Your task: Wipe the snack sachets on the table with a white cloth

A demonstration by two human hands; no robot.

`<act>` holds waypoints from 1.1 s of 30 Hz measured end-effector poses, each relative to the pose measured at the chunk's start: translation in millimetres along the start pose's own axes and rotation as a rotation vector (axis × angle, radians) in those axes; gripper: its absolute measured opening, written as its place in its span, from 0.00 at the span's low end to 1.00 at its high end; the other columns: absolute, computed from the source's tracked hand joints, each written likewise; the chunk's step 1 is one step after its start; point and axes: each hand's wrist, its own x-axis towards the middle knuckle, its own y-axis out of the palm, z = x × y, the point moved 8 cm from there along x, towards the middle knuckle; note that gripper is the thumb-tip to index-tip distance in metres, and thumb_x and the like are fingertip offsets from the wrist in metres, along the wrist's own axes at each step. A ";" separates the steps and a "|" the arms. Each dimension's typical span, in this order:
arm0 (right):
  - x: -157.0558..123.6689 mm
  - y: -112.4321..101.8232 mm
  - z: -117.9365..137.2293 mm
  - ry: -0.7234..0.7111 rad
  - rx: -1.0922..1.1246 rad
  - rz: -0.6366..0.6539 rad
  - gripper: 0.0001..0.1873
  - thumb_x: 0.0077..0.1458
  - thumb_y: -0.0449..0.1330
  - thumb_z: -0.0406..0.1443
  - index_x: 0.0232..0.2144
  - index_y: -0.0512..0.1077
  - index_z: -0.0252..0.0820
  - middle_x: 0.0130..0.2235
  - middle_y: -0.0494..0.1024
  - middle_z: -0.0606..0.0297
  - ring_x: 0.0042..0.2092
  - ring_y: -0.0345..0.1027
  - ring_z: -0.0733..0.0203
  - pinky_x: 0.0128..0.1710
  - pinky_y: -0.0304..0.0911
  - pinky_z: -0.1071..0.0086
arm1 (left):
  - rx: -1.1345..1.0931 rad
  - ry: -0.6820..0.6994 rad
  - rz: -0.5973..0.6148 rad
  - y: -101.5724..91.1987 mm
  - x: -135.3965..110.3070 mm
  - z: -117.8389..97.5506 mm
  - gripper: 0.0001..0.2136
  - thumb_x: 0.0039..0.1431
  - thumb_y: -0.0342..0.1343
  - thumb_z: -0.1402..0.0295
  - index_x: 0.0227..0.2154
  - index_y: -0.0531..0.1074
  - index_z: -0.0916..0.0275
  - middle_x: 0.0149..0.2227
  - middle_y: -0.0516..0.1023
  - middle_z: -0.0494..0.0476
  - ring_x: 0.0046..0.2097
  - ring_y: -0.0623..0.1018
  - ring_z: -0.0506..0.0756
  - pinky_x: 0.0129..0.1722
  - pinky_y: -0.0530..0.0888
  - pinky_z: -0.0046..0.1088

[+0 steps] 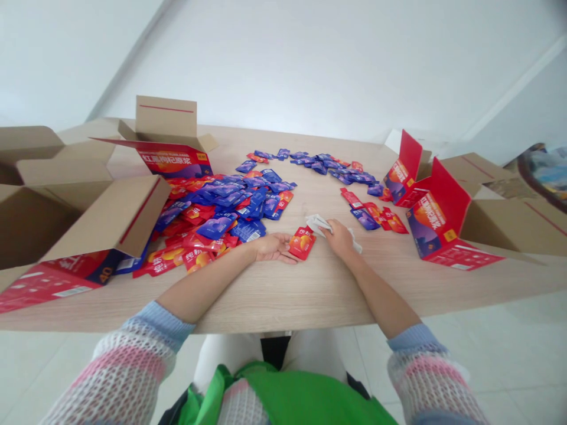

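Observation:
My left hand is closed on the left edge of a red pouch with orange fruit printed on it, close above the table. In my right hand is a crumpled white cloth or tissue, its front part at the pouch's upper right corner. Whether the cloth touches the pouch I cannot tell. To the left of my left hand spreads a large heap of blue and red pouches. Right of my right hand lies a small group of red pouches with a blue one among them.
Open red cartons stand at the left, one at the front and one behind. Two more cartons, one nearer and one farther, are at the right. A curved row of pouches runs along the back of the wooden table.

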 end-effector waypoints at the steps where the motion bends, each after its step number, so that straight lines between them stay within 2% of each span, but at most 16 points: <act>1: -2.3 -3.8 4.0 -0.034 0.046 -0.026 0.14 0.59 0.53 0.42 0.41 0.72 0.39 0.40 0.75 0.57 0.42 0.68 0.55 0.41 0.60 0.66 | 0.001 0.004 -0.007 -0.4 0.0 0.1 0.20 0.47 0.58 0.81 0.46 0.70 0.70 0.41 0.78 0.67 0.44 0.79 0.60 0.49 0.71 0.40; 4: -14.0 -9.0 29.4 -0.184 0.196 -0.043 0.14 0.59 0.53 0.42 0.41 0.71 0.39 0.40 0.75 0.58 0.42 0.68 0.55 0.42 0.61 0.66 | 0.007 -0.003 -0.038 -0.5 0.1 1.6 0.20 0.46 0.59 0.82 0.45 0.70 0.71 0.41 0.79 0.67 0.43 0.79 0.60 0.48 0.72 0.39; 8: -32.6 6.4 76.2 -0.411 0.288 0.134 0.13 0.58 0.55 0.39 0.44 0.71 0.42 0.42 0.75 0.58 0.45 0.67 0.56 0.45 0.61 0.65 | 0.034 0.006 -0.138 -4.9 1.1 1.4 0.21 0.43 0.58 0.84 0.44 0.71 0.69 0.39 0.79 0.65 0.40 0.80 0.59 0.46 0.73 0.39; 10: -35.4 16.2 86.4 -0.433 0.280 0.200 0.14 0.57 0.56 0.39 0.45 0.71 0.43 0.44 0.75 0.59 0.46 0.67 0.56 0.46 0.60 0.65 | 0.037 0.007 -0.179 -7.9 1.4 1.1 0.22 0.41 0.58 0.85 0.44 0.71 0.69 0.37 0.79 0.64 0.39 0.80 0.58 0.45 0.74 0.40; 12: -29.9 21.8 80.4 -0.346 0.245 0.204 0.14 0.57 0.57 0.40 0.45 0.71 0.42 0.44 0.75 0.60 0.45 0.68 0.57 0.44 0.61 0.66 | 0.018 -0.008 -0.167 -7.9 1.7 1.3 0.22 0.42 0.58 0.85 0.44 0.70 0.69 0.36 0.80 0.63 0.39 0.80 0.58 0.46 0.73 0.41; 17: -9.6 20.5 38.5 -0.071 0.068 0.156 0.17 0.59 0.54 0.45 0.44 0.70 0.41 0.43 0.76 0.59 0.43 0.69 0.58 0.41 0.60 0.69 | -0.014 -0.061 -0.093 -4.2 0.9 1.6 0.19 0.46 0.59 0.81 0.44 0.69 0.68 0.38 0.79 0.63 0.40 0.80 0.59 0.47 0.73 0.41; 22: 1.4 12.8 8.6 0.086 -0.213 0.133 0.17 0.59 0.53 0.46 0.41 0.71 0.40 0.42 0.76 0.57 0.42 0.69 0.55 0.38 0.58 0.68 | -0.014 -0.086 -0.135 -6.1 0.9 2.1 0.19 0.49 0.54 0.81 0.46 0.68 0.68 0.36 0.80 0.64 0.39 0.80 0.58 0.46 0.73 0.40; 26: 2.8 -3.3 -8.6 0.204 -0.285 0.052 0.15 0.57 0.55 0.45 0.41 0.71 0.41 0.42 0.76 0.56 0.42 0.69 0.53 0.37 0.58 0.67 | 0.002 -0.098 -0.169 -5.3 0.1 2.4 0.17 0.49 0.52 0.81 0.44 0.70 0.70 0.35 0.80 0.64 0.39 0.80 0.58 0.45 0.73 0.38; 29: -1.9 -18.3 -5.5 0.159 -0.180 -0.062 0.14 0.57 0.55 0.43 0.41 0.71 0.41 0.42 0.76 0.57 0.43 0.68 0.53 0.40 0.58 0.66 | -0.001 -0.093 -0.193 -4.0 -1.2 1.2 0.16 0.49 0.52 0.80 0.43 0.71 0.71 0.34 0.80 0.65 0.38 0.81 0.58 0.44 0.74 0.37; 31: -8.5 -21.5 8.6 0.060 -0.043 -0.103 0.15 0.59 0.53 0.43 0.42 0.71 0.40 0.42 0.75 0.58 0.44 0.68 0.54 0.41 0.59 0.66 | -0.003 -0.097 -0.200 -3.5 -1.4 1.3 0.15 0.50 0.52 0.79 0.43 0.71 0.71 0.35 0.80 0.65 0.38 0.81 0.58 0.44 0.74 0.36; 33: -17.3 -15.7 31.8 -0.073 0.091 -0.076 0.16 0.60 0.52 0.43 0.44 0.70 0.40 0.43 0.75 0.58 0.44 0.68 0.55 0.43 0.60 0.66 | -0.007 -0.100 -0.203 -4.3 -0.7 2.3 0.16 0.49 0.52 0.80 0.43 0.71 0.71 0.35 0.80 0.66 0.38 0.81 0.58 0.44 0.74 0.37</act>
